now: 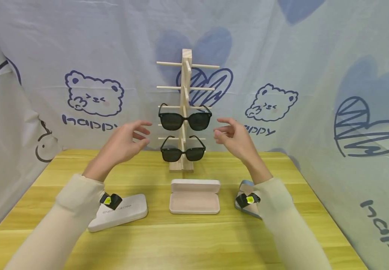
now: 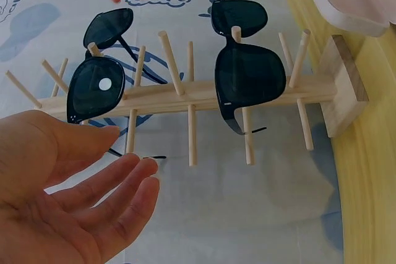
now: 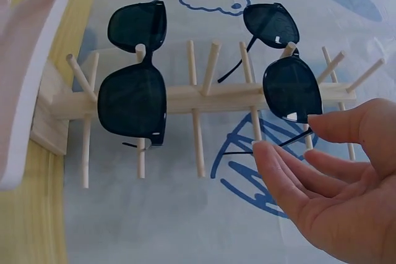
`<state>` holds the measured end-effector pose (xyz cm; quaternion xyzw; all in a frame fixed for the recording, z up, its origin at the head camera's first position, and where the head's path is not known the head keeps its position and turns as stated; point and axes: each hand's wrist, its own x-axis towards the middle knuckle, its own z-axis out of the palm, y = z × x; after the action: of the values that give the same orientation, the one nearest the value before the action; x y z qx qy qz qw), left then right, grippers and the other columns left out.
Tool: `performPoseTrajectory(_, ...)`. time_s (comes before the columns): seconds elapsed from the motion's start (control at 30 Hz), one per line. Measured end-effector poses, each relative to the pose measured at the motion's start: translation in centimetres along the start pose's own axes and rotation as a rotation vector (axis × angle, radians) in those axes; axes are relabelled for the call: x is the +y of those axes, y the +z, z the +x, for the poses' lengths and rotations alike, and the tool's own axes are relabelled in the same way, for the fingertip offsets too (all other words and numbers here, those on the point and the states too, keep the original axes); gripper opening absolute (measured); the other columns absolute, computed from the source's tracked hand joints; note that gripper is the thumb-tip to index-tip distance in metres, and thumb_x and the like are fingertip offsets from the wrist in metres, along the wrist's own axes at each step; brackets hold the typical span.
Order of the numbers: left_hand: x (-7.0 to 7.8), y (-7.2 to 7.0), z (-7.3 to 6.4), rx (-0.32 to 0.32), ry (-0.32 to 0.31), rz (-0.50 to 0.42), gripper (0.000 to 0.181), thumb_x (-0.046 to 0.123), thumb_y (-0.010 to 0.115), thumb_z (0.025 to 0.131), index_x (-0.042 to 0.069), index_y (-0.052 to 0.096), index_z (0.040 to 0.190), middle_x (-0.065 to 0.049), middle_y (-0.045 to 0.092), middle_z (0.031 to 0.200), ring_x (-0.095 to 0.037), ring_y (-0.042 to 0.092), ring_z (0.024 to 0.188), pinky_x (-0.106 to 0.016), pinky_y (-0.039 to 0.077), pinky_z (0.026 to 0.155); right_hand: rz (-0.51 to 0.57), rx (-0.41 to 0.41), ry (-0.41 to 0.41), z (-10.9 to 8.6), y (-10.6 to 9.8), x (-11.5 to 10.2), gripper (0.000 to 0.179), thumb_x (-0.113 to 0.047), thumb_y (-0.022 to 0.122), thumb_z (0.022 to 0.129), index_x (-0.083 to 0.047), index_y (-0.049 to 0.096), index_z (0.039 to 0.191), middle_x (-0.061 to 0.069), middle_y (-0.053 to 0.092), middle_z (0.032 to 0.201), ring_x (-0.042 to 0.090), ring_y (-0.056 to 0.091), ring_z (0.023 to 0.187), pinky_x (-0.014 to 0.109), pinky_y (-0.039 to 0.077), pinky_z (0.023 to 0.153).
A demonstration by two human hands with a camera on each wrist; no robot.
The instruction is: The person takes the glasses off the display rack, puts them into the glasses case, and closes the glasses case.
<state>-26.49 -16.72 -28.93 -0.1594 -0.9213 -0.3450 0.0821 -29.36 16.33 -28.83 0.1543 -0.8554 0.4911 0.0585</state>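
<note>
Two pairs of black sunglasses hang on a wooden peg rack, the upper sunglasses (image 1: 185, 120) above the lower sunglasses (image 1: 183, 153). My left hand (image 1: 127, 140) is raised left of the upper pair, fingers loosely bent and nothing between thumb and fingers. On the other side my right hand (image 1: 235, 137) is held up in the same way, thumb apart from the fingers. In the right wrist view, the thumb tip (image 3: 314, 122) overlaps the lower corner of the upper sunglasses' lens. The left wrist view has the left fingertips (image 2: 148, 165) beside that pair's folded-back temple.
The rack (image 1: 187, 56) stands on the wooden table (image 1: 181, 243) near the patterned cloth. In front of it lies an open white glasses case (image 1: 194, 202). A closed white case (image 1: 130, 210) is at left; a blue case (image 1: 246, 185) stands open at right, partly behind the right wrist.
</note>
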Motion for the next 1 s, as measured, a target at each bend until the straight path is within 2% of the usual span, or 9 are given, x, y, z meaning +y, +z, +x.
performPoseTrajectory(0.37, 1.1, -0.2, 1.5, 0.013, -0.008, -0.044, 0.057, 0.015, 0.062, 0.103, 0.014, 0.042, 0.157, -0.020, 0.062, 0.142, -0.041, 0.066, 0.123, -0.054, 0.060, 0.095, 0.007, 0.006, -0.013, 0.9, 0.1, -1.0, 0.052, -0.016, 0.063, 0.104, -0.010, 0.047, 0.153, 0.021, 0.068, 0.133, 0.036, 0.074, 0.109, 0.043, 0.061, 0.098)
performPoseTrajectory(0.6, 1.6, -0.2, 2.2, 0.012, 0.006, -0.055, 0.057, 0.015, 0.060, 0.104, 0.012, 0.041, 0.157, -0.022, 0.060, 0.144, -0.042, 0.065, 0.124, -0.055, 0.060, 0.095, 0.005, 0.002, -0.016, 1.3, 0.3, -1.4, 0.055, -0.017, 0.063, 0.104, -0.010, 0.044, 0.155, 0.022, 0.066, 0.137, 0.040, 0.073, 0.110, 0.046, 0.060, 0.100)
performPoseTrajectory(1.0, 1.8, 0.2, 3.0, 0.043, 0.007, -0.075, 0.052, 0.020, 0.056, 0.106, 0.016, 0.043, 0.157, -0.020, 0.062, 0.142, -0.041, 0.065, 0.123, -0.056, 0.059, 0.094, 0.027, -0.003, -0.016, 1.6, 0.6, -1.8, 0.056, -0.017, 0.062, 0.104, -0.012, 0.043, 0.156, 0.023, 0.064, 0.139, 0.039, 0.073, 0.109, 0.044, 0.061, 0.098)
